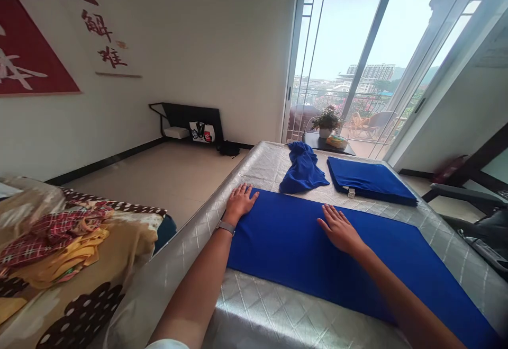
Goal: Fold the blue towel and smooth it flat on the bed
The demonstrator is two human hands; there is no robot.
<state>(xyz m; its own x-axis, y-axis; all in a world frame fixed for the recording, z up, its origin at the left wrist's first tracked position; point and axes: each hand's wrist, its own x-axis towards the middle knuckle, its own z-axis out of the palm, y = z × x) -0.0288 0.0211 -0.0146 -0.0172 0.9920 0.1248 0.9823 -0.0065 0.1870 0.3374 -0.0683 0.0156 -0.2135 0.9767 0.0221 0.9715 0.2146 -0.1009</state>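
While both palms lie flat on it, blue cloth (281,235) is spread approx. smooth over the silver quilted mattress (257,298), running under & between the hands, then on past R forearm to lower R of view. L hand (240,200) at the cloth's far L corner – fingers straight, thumb out, nothing gripped; grey wristband (226,226) on that wrist, by the short L edge. R hand (339,228) further along, fingertips close to the far long edge; also palm down, digits extended, no grasp. Most of the cloth's width lies on the near side of both hands.

Just beyond far edge: crumpled blue fabric (304,171), approx. between the hands; to its R, folded blue stack (369,177) w/ white tag (351,193) on near side. Past mattress end – small dark table (311,141) w/ potted plant (327,120), then glass sliding door (337,36).

Off L, lower: 2nd bed w/ red plaid cloth (47,230) & yellow cloth (77,253). Back wall: black bench (216,121), printed bag (202,133) on it.
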